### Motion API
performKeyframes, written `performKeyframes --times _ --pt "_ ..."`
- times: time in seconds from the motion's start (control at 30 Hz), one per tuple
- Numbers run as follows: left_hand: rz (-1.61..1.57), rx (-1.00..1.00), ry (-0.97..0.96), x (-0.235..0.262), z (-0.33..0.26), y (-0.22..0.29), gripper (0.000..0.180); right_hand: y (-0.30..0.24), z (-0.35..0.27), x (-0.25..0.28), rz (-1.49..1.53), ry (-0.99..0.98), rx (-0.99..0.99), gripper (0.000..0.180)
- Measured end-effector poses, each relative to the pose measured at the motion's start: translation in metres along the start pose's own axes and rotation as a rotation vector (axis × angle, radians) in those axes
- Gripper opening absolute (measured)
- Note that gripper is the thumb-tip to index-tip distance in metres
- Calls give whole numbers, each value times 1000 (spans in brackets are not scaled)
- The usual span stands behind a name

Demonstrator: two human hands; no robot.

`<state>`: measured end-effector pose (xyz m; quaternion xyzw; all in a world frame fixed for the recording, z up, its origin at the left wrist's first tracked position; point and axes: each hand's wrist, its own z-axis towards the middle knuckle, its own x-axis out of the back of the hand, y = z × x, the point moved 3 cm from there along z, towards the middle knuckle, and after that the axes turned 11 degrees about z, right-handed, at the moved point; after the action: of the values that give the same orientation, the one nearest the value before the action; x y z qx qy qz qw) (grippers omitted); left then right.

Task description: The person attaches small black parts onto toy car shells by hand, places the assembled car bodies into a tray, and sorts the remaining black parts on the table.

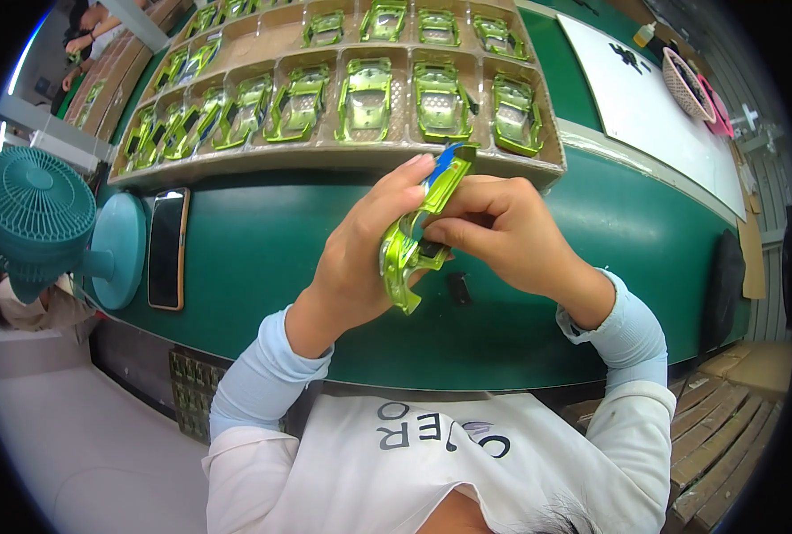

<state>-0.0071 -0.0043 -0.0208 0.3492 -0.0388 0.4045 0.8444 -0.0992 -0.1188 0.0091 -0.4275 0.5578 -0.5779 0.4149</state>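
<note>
My left hand (351, 254) holds a glossy green shell (398, 267) tilted on edge above the green worktop (378, 351), its fingers clamped around the outer side, a streak of blue near the upper end. My right hand (521, 236) works at the shell's inner side, thumb and forefinger brought close together there; whether they grip anything between them, I cannot tell. A small black piece (459, 288) lies on the worktop just below my right hand. Beyond the shell, a tray (280, 162) with clear compartments carries rows of matching green shells (365, 102). To my left, a phone (166, 251) lies face up beside a teal fan (120, 249). At far right, a white board (627, 98) rests near a beige basket (686, 86) and a pink basket (719, 109). Pale blue sleeves (258, 374) cover my forearms. At upper left, another person's arm (79, 43) reaches in near brown boxes (116, 76).
</note>
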Motion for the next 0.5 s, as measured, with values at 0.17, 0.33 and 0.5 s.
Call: performKeyframes --times 0.17,0.33,0.5 --pt "-23 59 70 6 2 2 62 -11 -5 0 -309 -122 392 10" --pt "-164 313 56 8 3 9 73 -23 -10 6 -371 -302 545 18" --pt "-214 493 36 9 -6 6 80 -16 -10 5 -176 -356 412 17"
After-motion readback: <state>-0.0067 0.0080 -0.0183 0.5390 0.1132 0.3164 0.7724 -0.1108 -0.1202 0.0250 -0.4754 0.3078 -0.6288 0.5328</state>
